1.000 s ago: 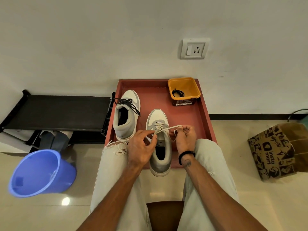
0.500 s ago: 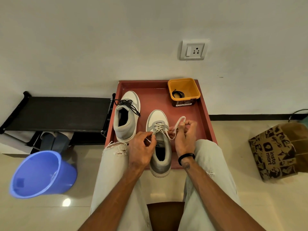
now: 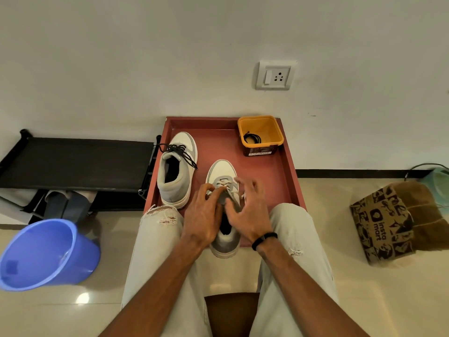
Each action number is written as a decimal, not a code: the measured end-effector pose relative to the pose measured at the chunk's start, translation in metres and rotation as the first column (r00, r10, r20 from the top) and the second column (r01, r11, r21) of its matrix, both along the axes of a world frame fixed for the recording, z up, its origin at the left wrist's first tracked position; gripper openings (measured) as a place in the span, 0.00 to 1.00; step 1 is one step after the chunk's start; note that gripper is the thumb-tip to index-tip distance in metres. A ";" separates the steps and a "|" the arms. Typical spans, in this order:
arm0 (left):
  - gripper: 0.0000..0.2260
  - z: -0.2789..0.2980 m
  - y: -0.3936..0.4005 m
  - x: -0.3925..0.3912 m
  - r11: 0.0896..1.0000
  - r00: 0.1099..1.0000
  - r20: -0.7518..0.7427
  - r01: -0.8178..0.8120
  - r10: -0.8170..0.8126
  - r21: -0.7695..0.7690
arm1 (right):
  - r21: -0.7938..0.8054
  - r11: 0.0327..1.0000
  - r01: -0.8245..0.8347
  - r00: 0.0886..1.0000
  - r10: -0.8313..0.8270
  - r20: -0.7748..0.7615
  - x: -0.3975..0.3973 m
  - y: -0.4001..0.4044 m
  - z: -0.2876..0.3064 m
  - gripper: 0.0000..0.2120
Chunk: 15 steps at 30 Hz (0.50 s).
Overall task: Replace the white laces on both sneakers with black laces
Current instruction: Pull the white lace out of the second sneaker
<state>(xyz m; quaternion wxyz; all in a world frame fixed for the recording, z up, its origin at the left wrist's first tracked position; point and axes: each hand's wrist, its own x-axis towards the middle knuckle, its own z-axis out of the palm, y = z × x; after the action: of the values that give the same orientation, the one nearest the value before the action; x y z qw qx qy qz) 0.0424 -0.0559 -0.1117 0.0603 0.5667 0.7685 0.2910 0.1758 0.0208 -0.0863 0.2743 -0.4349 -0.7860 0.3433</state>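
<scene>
Two grey-and-white sneakers stand on a red tray (image 3: pixel 289 171). The left sneaker (image 3: pixel 177 171) carries black laces. The right sneaker (image 3: pixel 222 172) carries a white lace (image 3: pixel 226 184), still threaded through its eyelets. My left hand (image 3: pixel 204 215) pinches this white lace between thumb and forefinger at the upper eyelets. My right hand (image 3: pixel 251 212) hovers over the same shoe with fingers spread, its thumb lying on the tongue. A coiled black lace (image 3: pixel 252 138) lies in an orange tub (image 3: pixel 269 127) at the tray's far right corner.
A blue bucket (image 3: pixel 43 254) stands on the floor at my left, beside a low black rack (image 3: pixel 73 161). A printed paper bag (image 3: pixel 388 220) sits to the right. The tray butts against the wall under a socket (image 3: pixel 274 75). My knees flank the tray's near edge.
My right hand let go of the white lace it was pulling out to the right and came back over the shoe with fingers spread. My left hand stayed at the laces.
</scene>
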 end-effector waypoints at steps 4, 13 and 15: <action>0.14 0.003 0.000 -0.001 1.000 0.999 -0.050 -0.018 0.017 -0.012 | -0.014 0.999 0.050 0.994 -0.048 0.098 0.001 -0.002 -0.007 0.13; 0.05 0.013 -0.013 0.000 0.992 1.000 0.007 -0.002 0.002 0.126 | 0.131 0.984 0.120 0.983 -0.137 0.124 0.015 -0.020 0.001 0.07; 0.05 0.017 -0.017 0.001 0.960 0.971 0.237 -0.102 0.038 0.262 | 0.103 0.983 0.152 0.977 -0.166 0.134 0.019 -0.024 0.001 0.09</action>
<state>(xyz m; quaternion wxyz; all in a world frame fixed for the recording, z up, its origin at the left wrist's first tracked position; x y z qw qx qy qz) 0.0438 -0.0731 -0.0951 0.0597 0.5044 0.7286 0.4594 0.1947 -0.0030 -0.0852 0.2639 -0.5067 -0.7812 0.2519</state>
